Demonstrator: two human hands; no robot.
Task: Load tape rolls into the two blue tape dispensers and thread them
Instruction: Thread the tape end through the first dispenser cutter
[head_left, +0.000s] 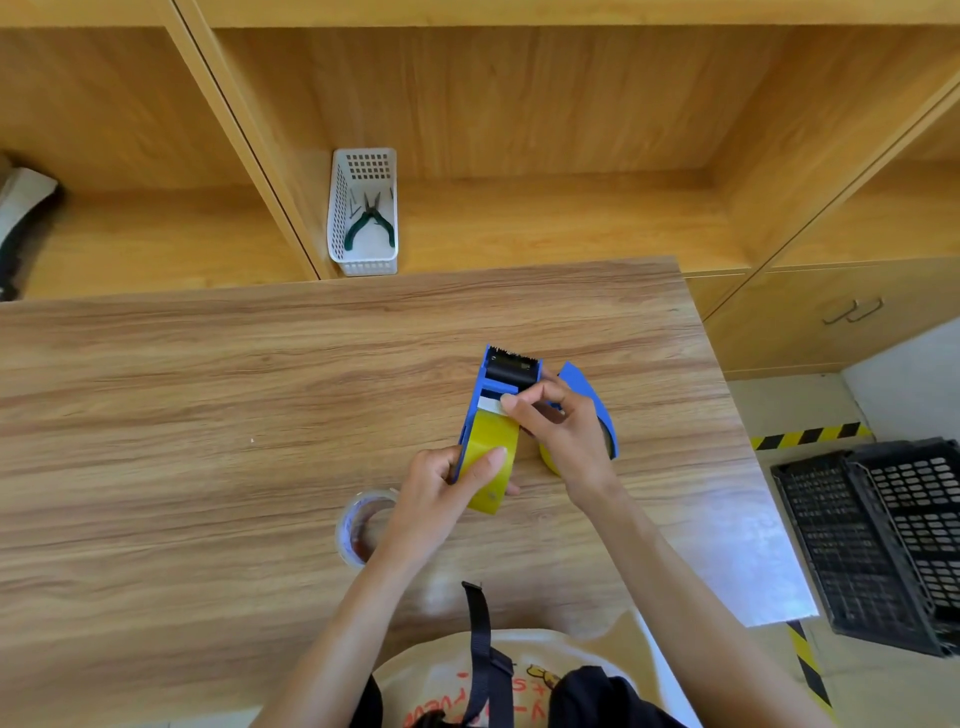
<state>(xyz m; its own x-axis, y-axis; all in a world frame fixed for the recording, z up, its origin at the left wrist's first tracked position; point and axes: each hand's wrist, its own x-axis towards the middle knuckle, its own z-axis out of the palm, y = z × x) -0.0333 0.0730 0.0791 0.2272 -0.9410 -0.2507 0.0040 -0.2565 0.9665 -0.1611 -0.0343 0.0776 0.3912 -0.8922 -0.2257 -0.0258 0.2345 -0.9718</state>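
The right hand hides most of the second blue dispenser and its yellow roll; the left forearm covers part of the clear tape roll.

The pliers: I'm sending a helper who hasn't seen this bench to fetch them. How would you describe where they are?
Look past the far edge of the wooden table into the shelf cubby behind it, where a white perforated basket stands against the left divider. The pliers lie inside, green-handled with slim dark jaws, the largest thing in that basket.
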